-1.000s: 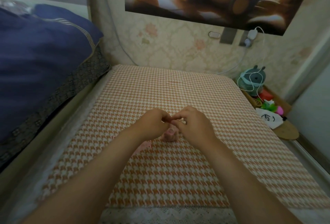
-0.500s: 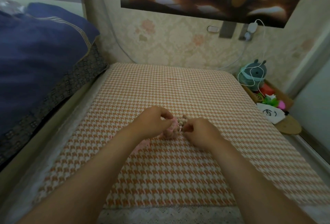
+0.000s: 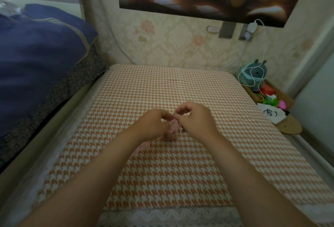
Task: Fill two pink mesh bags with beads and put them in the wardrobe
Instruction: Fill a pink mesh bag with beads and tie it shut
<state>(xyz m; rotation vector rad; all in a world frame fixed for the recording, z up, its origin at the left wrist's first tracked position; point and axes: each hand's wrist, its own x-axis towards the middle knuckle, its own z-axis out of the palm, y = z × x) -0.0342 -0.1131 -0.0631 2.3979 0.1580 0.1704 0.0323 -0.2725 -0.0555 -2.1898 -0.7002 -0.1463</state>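
Note:
A small pink mesh bag (image 3: 170, 132), bulging with beads, sits on the orange houndstooth cloth (image 3: 180, 172) in the middle of the view. My left hand (image 3: 153, 125) and my right hand (image 3: 196, 120) meet just above it, each pinching the bag's top with curled fingers. A second flat pink mesh bag (image 3: 142, 146) lies on the cloth, mostly hidden under my left forearm. Loose beads are hidden by my hands. The wardrobe is out of view.
A bed with a dark blue quilt (image 3: 36, 64) runs along the left. At the right edge stand a green toy (image 3: 253, 75) wrapped in a white cable, coloured trinkets (image 3: 273, 100), a white pouch (image 3: 271, 114) and a round wooden coaster (image 3: 289, 127). The wallpapered wall is behind.
My hands parted slightly half a second ago and have come back together at the bag's top. The camera tilted down a little.

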